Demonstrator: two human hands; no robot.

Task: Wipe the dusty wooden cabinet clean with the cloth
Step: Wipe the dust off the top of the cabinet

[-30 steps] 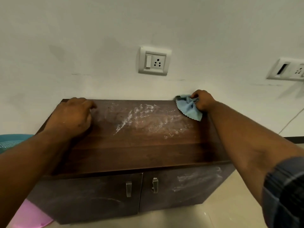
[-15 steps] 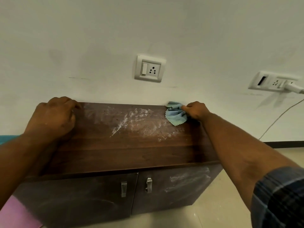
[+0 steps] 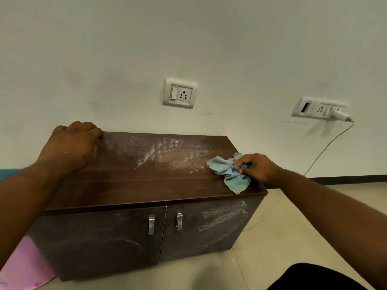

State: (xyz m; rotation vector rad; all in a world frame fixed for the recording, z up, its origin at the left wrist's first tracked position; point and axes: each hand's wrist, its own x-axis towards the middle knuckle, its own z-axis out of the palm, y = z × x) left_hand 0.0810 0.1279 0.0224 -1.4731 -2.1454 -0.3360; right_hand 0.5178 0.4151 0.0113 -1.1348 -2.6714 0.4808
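Right hand (image 3: 254,167) grasps the crumpled light-blue cloth with zigzag-cut edges (image 3: 228,172), fingers pinching a bunch of it. The cloth lies on the top of the low dark-brown wooden two-door cabinet (image 3: 146,185), near the front right corner. Left hand (image 3: 71,145) is clenched and rests on the back left corner; nothing visible in it.

Risks, as I judge them:
- The cloth is wadded, so its contact patch is small. It will likely smear the white powdery dust patch (image 3: 167,151) rather than lift it. Flatten it first.
- The patch sits mid-top towards the back, just left of the cloth. A stroke towards the front or right edge drops powder onto the doors or the floor.
- The left hand covers its corner, which is easy to miss.
- The pale smears on the right door (image 3: 224,216) need their own pass; the top alone won't finish the job.

Materials: the top is flat and smooth with a slight sheen, visible grain and square edges. The cloth looks soft and nappy, probably microfibre, and one corner lies at the front edge. The dust is dry and streaky. The two small metal door handles (image 3: 151,225) could snag the cloth.
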